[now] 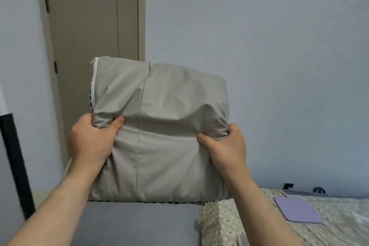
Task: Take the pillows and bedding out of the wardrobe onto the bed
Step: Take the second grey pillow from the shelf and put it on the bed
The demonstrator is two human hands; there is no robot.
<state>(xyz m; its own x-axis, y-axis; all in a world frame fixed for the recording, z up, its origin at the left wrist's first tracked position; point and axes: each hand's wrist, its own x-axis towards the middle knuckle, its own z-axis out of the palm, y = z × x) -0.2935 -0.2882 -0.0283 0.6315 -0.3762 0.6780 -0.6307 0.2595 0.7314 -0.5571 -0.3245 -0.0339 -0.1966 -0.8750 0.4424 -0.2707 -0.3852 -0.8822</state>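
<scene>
A beige pillow (165, 126) with a white zipper along its left edge is held upright in front of me, above the bed's grey surface (129, 223). My left hand (91, 142) grips the pillow's left side, thumb pressed into the fabric. My right hand (225, 150) grips its right side the same way. A black-and-white patterned fabric shows at the zipper edge and along the pillow's bottom seam. The wardrobe is not in view.
A cream patterned sheet (259, 221) covers the bed to the right, with a lilac flat folded item (297, 211) lying on it. A beige closed door (87, 42) stands behind the pillow. A black vertical post (16, 166) is at the left edge.
</scene>
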